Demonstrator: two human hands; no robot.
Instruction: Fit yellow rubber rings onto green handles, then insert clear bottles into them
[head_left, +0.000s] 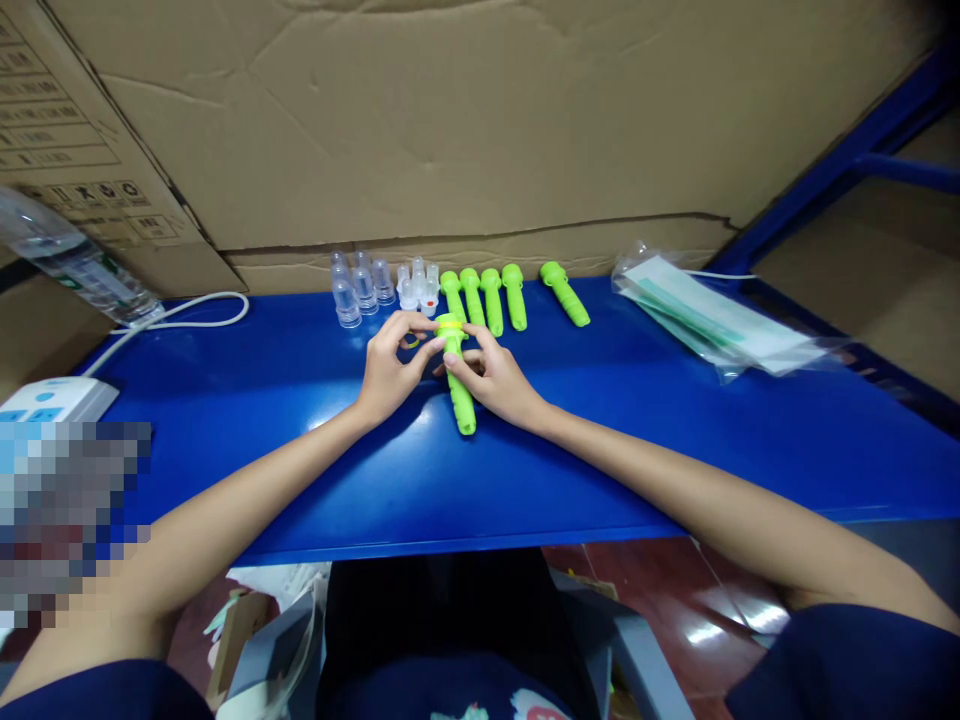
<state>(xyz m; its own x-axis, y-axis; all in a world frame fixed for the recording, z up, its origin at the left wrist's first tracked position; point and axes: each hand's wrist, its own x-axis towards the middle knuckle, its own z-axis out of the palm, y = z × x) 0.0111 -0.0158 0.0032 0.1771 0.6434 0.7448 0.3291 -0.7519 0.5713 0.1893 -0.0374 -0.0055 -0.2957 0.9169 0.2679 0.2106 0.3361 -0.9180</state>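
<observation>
My right hand (pixel 496 378) grips a lime-green plastic tube (pixel 459 392) over the blue table (pixel 675 430), its wide head pointing away from me. My left hand (pixel 390 365) pinches a thin yellow ring (pixel 448 326) at the tube's head. Both hands are closed around these parts. Behind them lies a row of several more green tubes (pixel 493 298), with one (pixel 565 293) set apart to the right. Left of the row stand several small clear plastic caps (pixel 363 287).
A clear bag of flat packets (pixel 712 318) lies at the right. A plastic water bottle (pixel 71 262), a white cable (pixel 180 315) and a white device (pixel 56 397) sit at the left. Cardboard (pixel 465 120) walls the back.
</observation>
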